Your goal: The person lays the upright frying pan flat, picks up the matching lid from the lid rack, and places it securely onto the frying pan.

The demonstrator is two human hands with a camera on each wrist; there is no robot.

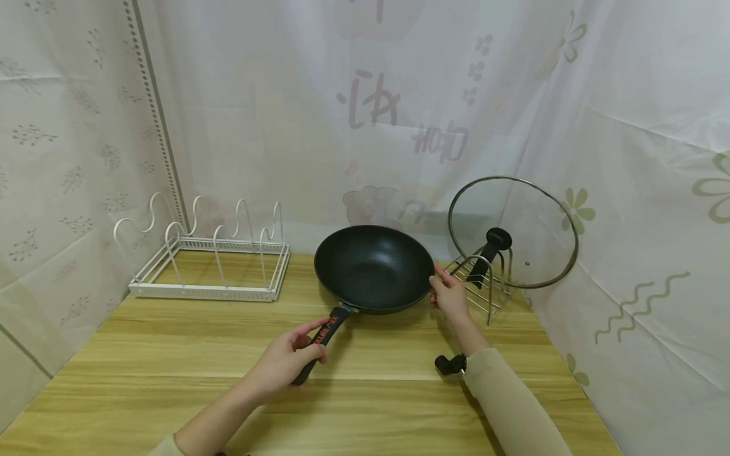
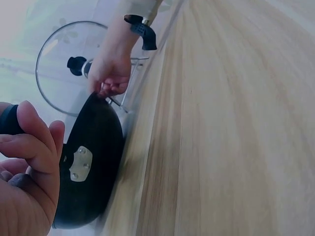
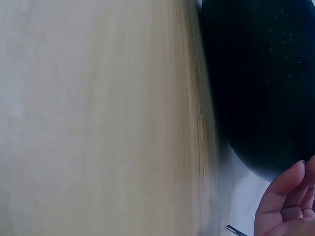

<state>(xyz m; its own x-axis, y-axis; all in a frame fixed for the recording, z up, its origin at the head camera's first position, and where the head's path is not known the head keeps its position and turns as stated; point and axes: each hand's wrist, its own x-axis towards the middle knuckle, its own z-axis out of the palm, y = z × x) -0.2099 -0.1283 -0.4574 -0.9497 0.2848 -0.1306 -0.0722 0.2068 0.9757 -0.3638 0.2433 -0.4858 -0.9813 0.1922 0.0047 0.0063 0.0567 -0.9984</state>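
A black wok (image 1: pixel 373 269) with a long black handle (image 1: pixel 325 334) is at the middle of the table, its inside facing up. My left hand (image 1: pixel 285 358) grips the handle, which carries red lettering. At the wok's right edge, my right hand (image 1: pixel 450 296) pinches the rim between thumb and fingers. In the left wrist view, the metal handle bracket (image 2: pixel 81 163) shows on the wok's outer side, with the right hand (image 2: pixel 112 73) at the far rim. The right wrist view shows the wok's dark underside (image 3: pixel 266 88) close over the wood.
A white wire rack (image 1: pixel 205 291) with curved dividers stands at the back left. Behind the right hand, a glass lid (image 1: pixel 513 206) with a black knob leans in a small metal rack (image 1: pixel 485 297). Printed curtains (image 1: pixel 268 126) enclose the wooden table (image 1: pixel 365 405).
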